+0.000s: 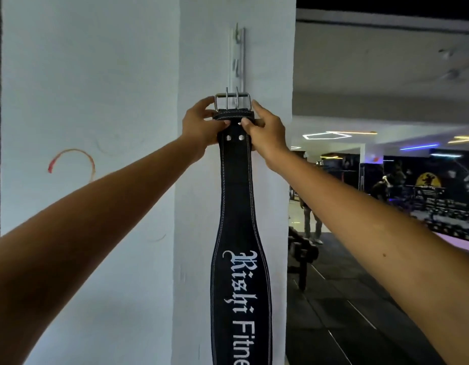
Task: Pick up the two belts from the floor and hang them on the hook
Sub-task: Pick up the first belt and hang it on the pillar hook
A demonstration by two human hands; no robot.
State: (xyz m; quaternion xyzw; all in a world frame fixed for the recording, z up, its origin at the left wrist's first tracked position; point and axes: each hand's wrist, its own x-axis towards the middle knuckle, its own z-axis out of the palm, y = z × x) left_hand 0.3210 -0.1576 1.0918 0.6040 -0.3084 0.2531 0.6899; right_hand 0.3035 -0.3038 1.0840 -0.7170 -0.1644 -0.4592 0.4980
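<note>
A black leather weight belt (238, 233) with white stitching and white lettering hangs straight down in front of a white pillar. Its metal double-prong buckle (232, 100) is at the top, just below the lower end of a white vertical hook rail (238, 56) fixed to the pillar. My left hand (200, 126) grips the belt's top end from the left, and my right hand (267, 130) grips it from the right, thumbs pressed on the leather under the buckle. Whether the buckle rests on a hook I cannot tell. A second belt is not in view.
The white pillar (228, 180) and a white wall (91, 101) with a red curved mark fill the left. To the right lies a dim gym floor (359, 299) with dumbbell racks, a bench and a standing person in the distance.
</note>
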